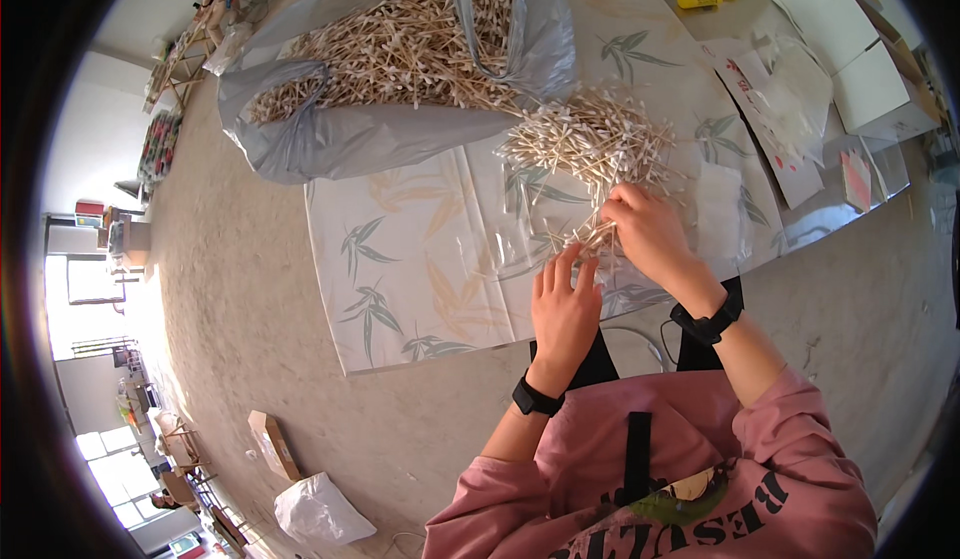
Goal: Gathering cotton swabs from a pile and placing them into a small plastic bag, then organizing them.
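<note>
Heaps of swabs (400, 54) fill grey bag (330, 144) — hands bundling

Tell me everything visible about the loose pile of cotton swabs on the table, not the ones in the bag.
The loose pile of cotton swabs lies on the leaf-patterned table cover, beside the open grey plastic bag. The swabs are thin, pale wooden-looking sticks with white tips, crossed in all directions. The right hand touches the pile's near edge; both hands hold a small bunch there.

grey bag (330, 139) upper left; white boxes (850, 49) upper right
</note>
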Demonstrator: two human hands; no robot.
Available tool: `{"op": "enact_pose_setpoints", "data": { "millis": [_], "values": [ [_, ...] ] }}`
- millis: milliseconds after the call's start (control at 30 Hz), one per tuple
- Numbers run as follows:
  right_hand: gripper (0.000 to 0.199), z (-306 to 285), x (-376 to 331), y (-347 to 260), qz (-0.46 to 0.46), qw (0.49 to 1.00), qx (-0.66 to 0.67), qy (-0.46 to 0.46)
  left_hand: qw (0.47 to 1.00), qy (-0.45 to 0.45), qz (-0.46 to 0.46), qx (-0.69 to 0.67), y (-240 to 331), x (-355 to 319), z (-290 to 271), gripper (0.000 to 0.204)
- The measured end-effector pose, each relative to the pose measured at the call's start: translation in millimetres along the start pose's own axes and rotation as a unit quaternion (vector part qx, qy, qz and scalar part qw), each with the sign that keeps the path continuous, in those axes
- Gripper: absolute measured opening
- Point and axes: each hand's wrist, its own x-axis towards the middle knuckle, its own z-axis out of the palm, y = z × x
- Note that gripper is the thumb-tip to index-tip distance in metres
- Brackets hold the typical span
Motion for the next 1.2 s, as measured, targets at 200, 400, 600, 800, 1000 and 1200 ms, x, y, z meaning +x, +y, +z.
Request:
{"op": "enact_pose_setpoints", "data": {
  "millis": [200, 400, 600, 800, 1000, 1200],
  "values": [
    [0.011, -12.0, -7.8, 2.9, 0.082, 0.992, 0.085, 0.054, 1.0, 0.008, -0.012, -0.018, -3.2, -4.0, 3.0, 0.038],
    [0.011, -32.4, -19.8, 31.3, 0.205, 0.959, 0.177, 0.079, 1.0, 0.018, -0.015, -0.018, -1.8, -5.6, 5.3, 0.036],
    [0.014, -36.5, -28.8, 34.9, 0.215, 0.959, 0.142, 0.121, 0.999, 0.023, -0.017, -0.013, -3.7, -6.2, 5.9, 0.035],
    [0.022, -25.7, -14.5, 14.1, 0.064, 0.994, 0.074, 0.048, 0.999, 0.026, -0.024, -0.013, -2.0, -7.1, 6.6, 0.034],
    [0.024, -15.5, -12.9, 31.6, 0.112, 0.99, 0.02, 0.084, 0.999, 0.027, -0.029, -0.017, 1.7, -4.7, 6.3, 0.035],
    [0.019, -100.2, -6.1, -5.1, 0.162, 0.935, 0.296, 0.11, 0.999, 0.032, -0.034, -0.023, -2.0, -4.6, 6.2, 0.033]
  ]
}}
